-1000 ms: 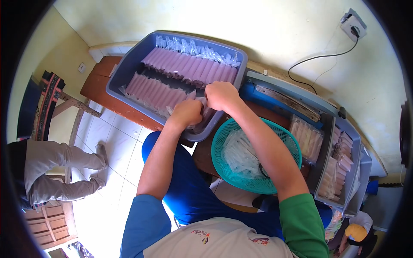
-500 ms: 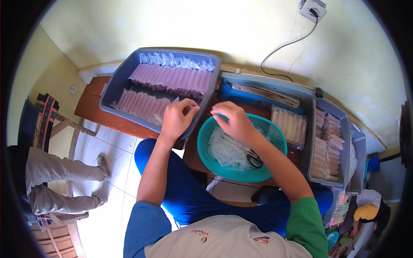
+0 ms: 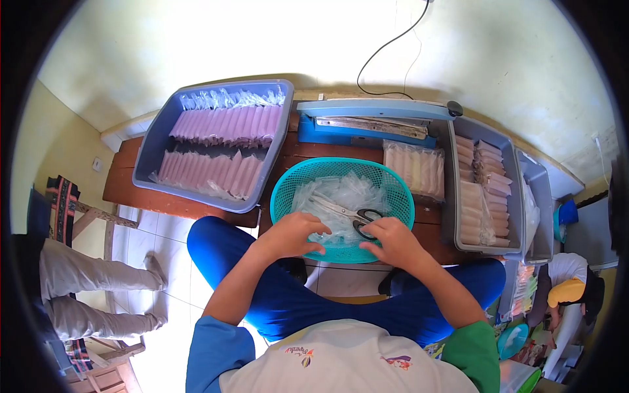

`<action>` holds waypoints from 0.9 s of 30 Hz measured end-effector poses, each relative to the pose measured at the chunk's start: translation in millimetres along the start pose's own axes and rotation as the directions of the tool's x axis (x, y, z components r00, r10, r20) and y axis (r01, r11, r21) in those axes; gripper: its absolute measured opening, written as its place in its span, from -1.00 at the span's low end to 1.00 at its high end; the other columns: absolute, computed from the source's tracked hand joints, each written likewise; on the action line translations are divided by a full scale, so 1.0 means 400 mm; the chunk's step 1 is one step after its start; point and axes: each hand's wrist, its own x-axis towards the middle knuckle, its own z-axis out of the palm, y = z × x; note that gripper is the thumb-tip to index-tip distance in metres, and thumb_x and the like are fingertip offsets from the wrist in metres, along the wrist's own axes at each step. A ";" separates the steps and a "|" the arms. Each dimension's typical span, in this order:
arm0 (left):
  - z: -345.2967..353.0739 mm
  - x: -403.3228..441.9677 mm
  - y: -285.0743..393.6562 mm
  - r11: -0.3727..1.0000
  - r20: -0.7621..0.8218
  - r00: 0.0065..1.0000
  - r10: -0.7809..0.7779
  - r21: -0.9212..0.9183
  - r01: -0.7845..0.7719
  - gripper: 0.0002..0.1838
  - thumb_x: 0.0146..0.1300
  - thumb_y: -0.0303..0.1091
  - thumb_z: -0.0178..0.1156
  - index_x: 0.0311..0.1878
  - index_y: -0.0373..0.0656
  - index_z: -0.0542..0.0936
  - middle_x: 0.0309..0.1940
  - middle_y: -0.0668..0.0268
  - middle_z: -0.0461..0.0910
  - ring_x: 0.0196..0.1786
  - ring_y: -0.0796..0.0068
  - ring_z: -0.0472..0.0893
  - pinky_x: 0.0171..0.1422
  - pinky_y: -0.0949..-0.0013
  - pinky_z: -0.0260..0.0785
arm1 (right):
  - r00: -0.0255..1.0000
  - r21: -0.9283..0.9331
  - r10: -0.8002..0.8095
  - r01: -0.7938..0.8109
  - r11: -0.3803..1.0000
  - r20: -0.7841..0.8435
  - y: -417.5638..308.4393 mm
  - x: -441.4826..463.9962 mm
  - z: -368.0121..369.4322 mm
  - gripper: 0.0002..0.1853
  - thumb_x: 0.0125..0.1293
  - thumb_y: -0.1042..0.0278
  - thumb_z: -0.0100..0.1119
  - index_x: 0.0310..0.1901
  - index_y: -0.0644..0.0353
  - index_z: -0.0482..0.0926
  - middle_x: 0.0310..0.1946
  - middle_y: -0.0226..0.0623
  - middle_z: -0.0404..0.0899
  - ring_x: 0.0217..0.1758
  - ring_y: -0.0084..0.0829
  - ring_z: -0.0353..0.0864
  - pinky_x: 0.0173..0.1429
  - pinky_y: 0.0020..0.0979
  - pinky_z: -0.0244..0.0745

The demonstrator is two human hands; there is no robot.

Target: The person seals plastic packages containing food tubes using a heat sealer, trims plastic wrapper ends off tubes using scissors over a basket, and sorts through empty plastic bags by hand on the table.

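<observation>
My left hand is over the near left rim of the teal plastic basket, fingers apart and nothing in them. On the basket's near right side, my right hand has its thumb and fingers apart. Its fingertips are close to the black handles of the scissors; whether they touch cannot be made out. The scissors lie on a heap of clear plastic scraps inside the basket, blades pointing left.
Left, a grey-blue tub holds rows of pink-filled plastic tubes. Behind the basket is a blue bag sealer. Packed tubes and a grey tub stand right. A person is at far right; another person's legs show left.
Both hands have come down and nearer my body, from above the tub and basket to the basket's near rim. My left hand's pinched fingers have spread. The view has shifted.
</observation>
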 end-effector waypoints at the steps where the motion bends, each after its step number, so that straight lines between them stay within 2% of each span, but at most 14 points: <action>1: 0.010 -0.001 -0.004 0.998 -0.018 0.998 0.056 0.031 -0.056 -0.58 -0.07 -0.20 0.46 -0.11 -0.12 0.68 -0.29 0.21 0.66 -0.13 0.16 0.62 -0.01 0.16 0.43 | 1.000 -0.010 0.011 -0.011 1.000 -0.015 -0.010 -0.012 0.006 -0.67 0.13 0.21 0.33 -0.14 0.23 0.61 -0.28 -0.19 0.63 -0.15 -0.16 0.60 0.01 -0.20 0.43; 3: 0.019 -0.005 0.001 0.992 -0.027 0.993 0.112 0.065 -0.110 -0.55 -0.10 -0.19 0.47 -0.10 -0.14 0.68 -0.31 0.19 0.65 -0.14 0.13 0.62 -0.04 0.15 0.44 | 1.000 -0.010 -0.011 0.011 1.000 0.003 -0.018 -0.032 0.026 -0.62 0.12 0.16 0.34 -0.10 0.24 0.60 -0.26 -0.20 0.63 -0.14 -0.18 0.60 0.02 -0.21 0.42; 5: 0.021 -0.007 0.010 0.988 0.050 0.988 0.149 0.041 -0.151 -0.51 -0.14 -0.17 0.48 -0.07 -0.13 0.68 -0.27 0.19 0.66 -0.11 0.13 0.61 -0.01 0.16 0.43 | 0.999 -0.011 -0.035 0.035 0.999 0.019 -0.024 -0.038 0.031 -0.56 0.12 0.11 0.35 -0.06 0.25 0.59 -0.24 -0.20 0.63 -0.13 -0.19 0.60 0.03 -0.22 0.42; 6: 0.024 -0.007 0.016 0.988 0.053 0.988 0.148 0.045 -0.151 -0.51 -0.14 -0.17 0.48 -0.07 -0.13 0.68 -0.27 0.19 0.66 -0.11 0.13 0.61 -0.01 0.16 0.43 | 0.999 -0.007 -0.031 0.031 0.999 0.023 -0.031 -0.038 0.025 -0.55 0.11 0.08 0.36 -0.06 0.24 0.60 -0.24 -0.21 0.64 -0.12 -0.20 0.60 0.04 -0.24 0.42; 8: 0.032 -0.009 0.030 0.990 0.197 0.977 0.085 0.099 -0.106 -0.47 -0.16 -0.19 0.50 -0.02 -0.09 0.67 -0.17 0.23 0.66 -0.03 0.20 0.60 0.06 0.18 0.42 | 0.999 -0.002 -0.030 0.030 1.000 0.023 -0.035 -0.039 0.025 -0.53 0.10 0.05 0.36 -0.07 0.23 0.60 -0.24 -0.21 0.64 -0.12 -0.22 0.60 0.04 -0.25 0.42; 9: 0.041 -0.013 0.034 0.989 0.199 0.977 0.083 0.102 -0.105 -0.47 -0.16 -0.19 0.50 -0.02 -0.09 0.67 -0.17 0.23 0.66 -0.03 0.20 0.60 0.06 0.18 0.42 | 0.997 -0.018 -0.073 0.074 0.997 0.033 -0.037 -0.045 0.031 -0.60 0.12 0.12 0.32 -0.09 0.22 0.61 -0.26 -0.23 0.64 -0.14 -0.24 0.61 0.02 -0.27 0.42; 11: 0.069 -0.020 0.032 0.953 0.180 0.976 0.121 0.253 -0.165 -0.48 -0.17 -0.26 0.48 -0.02 -0.07 0.65 -0.19 0.30 0.65 -0.05 0.26 0.60 0.04 0.20 0.42 | 0.993 -0.036 -0.112 0.114 0.993 0.041 -0.028 -0.063 0.054 -0.67 0.14 0.18 0.28 -0.12 0.20 0.61 -0.29 -0.26 0.64 -0.16 -0.26 0.62 -0.01 -0.29 0.42; 13: 0.105 -0.022 0.014 0.920 0.150 0.975 0.164 0.332 -0.206 -0.50 -0.18 -0.31 0.45 -0.03 -0.05 0.65 -0.24 0.34 0.63 -0.09 0.30 0.60 -0.01 0.22 0.44 | 0.984 -0.217 -0.135 0.158 0.963 0.117 -0.006 -0.083 0.089 -0.82 0.09 0.35 0.18 -0.25 0.16 0.60 -0.38 -0.34 0.62 -0.24 -0.33 0.63 -0.10 -0.32 0.42; 14: 0.112 -0.023 0.015 0.881 0.120 0.971 0.207 0.409 -0.238 -0.51 -0.19 -0.35 0.43 -0.05 -0.03 0.65 -0.29 0.38 0.61 -0.14 0.34 0.60 -0.05 0.24 0.45 | 0.984 -0.217 -0.136 0.159 0.963 0.116 -0.006 -0.083 0.089 -0.82 0.09 0.35 0.18 -0.25 0.16 0.60 -0.38 -0.34 0.62 -0.24 -0.33 0.63 -0.10 -0.32 0.42; 16: 0.122 -0.029 0.021 0.864 0.053 0.963 0.264 0.431 -0.260 -0.53 -0.20 -0.38 0.40 -0.08 -0.03 0.65 -0.33 0.41 0.58 -0.18 0.37 0.58 -0.11 0.28 0.45 | 0.990 -0.185 -0.142 0.144 0.972 0.028 -0.011 -0.083 0.088 -0.89 0.00 0.45 0.11 -0.38 0.14 0.56 -0.48 -0.39 0.58 -0.33 -0.37 0.63 -0.18 -0.34 0.41; 17: 0.123 -0.032 0.028 0.846 -0.013 0.946 0.322 0.452 -0.282 -0.54 -0.22 -0.41 0.37 -0.11 -0.03 0.65 -0.37 0.45 0.55 -0.23 0.41 0.56 -0.17 0.31 0.46 | 0.989 -0.184 -0.142 0.145 0.972 0.028 -0.014 -0.083 0.085 -0.89 0.00 0.45 0.11 -0.38 0.14 0.56 -0.48 -0.39 0.58 -0.33 -0.37 0.63 -0.18 -0.34 0.41; 20: 0.109 -0.042 0.054 0.861 -0.042 0.944 0.328 0.425 -0.280 -0.57 -0.22 -0.43 0.35 -0.14 -0.04 0.66 -0.38 0.48 0.54 -0.28 0.46 0.54 -0.25 0.38 0.46 | 0.985 -0.171 -0.164 0.153 0.973 -0.048 -0.031 -0.083 0.062 -0.91 0.00 0.44 0.12 -0.40 0.13 0.57 -0.52 -0.39 0.56 -0.38 -0.38 0.62 -0.23 -0.35 0.41; 23: 0.089 -0.050 0.085 0.848 -0.078 0.932 0.354 0.446 -0.285 -0.61 -0.21 -0.43 0.33 -0.17 -0.05 0.67 -0.42 0.50 0.51 -0.31 0.49 0.52 -0.27 0.40 0.44 | 0.988 -0.169 -0.151 0.143 0.975 -0.032 -0.062 -0.085 0.027 -0.90 -0.01 0.43 0.13 -0.40 0.15 0.57 -0.52 -0.40 0.56 -0.40 -0.39 0.61 -0.26 -0.35 0.41; 27: 0.048 -0.051 0.136 0.834 -0.126 0.916 0.381 0.474 -0.282 -0.63 -0.19 -0.43 0.30 -0.18 -0.06 0.67 -0.47 0.50 0.47 -0.34 0.50 0.50 -0.29 0.40 0.43 | 0.979 -0.214 -0.174 0.148 0.966 -0.106 -0.097 -0.072 -0.031 -0.86 -0.04 0.46 0.17 -0.37 0.18 0.59 -0.50 -0.40 0.57 -0.40 -0.40 0.59 -0.26 -0.36 0.41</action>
